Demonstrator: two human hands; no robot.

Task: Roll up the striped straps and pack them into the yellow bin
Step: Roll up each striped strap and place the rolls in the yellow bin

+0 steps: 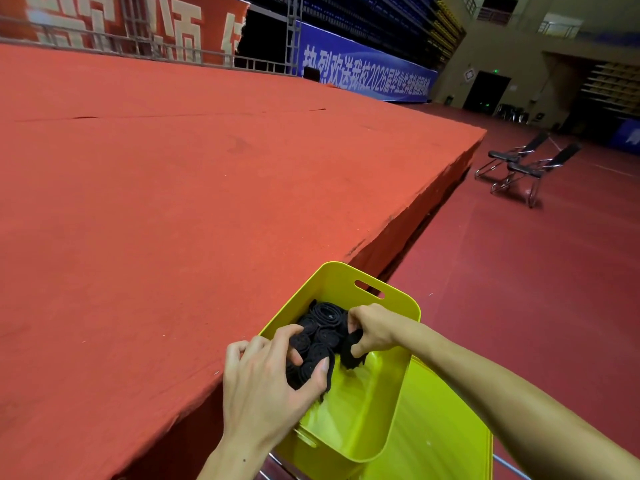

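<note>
The yellow bin point(377, 403) sits against the red stage's point(173, 202) edge, its long axis running away from the viewer. Rolled straps point(320, 336) crowd its far end, coil faces upward. The left hand point(273, 379) clutches the near rolls, seemingly packing them tight; the right hand point(372, 329) pinches another beside them.

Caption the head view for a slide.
Both hands, left and right, press rolled black straps into a yellow bin.

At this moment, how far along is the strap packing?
Done: several black rolled straps sit in the yellow bin. In hand: left hand presses the rolls, right hand pinches another strap. Left: seating that strap; no loose straps show elsewhere.
</note>
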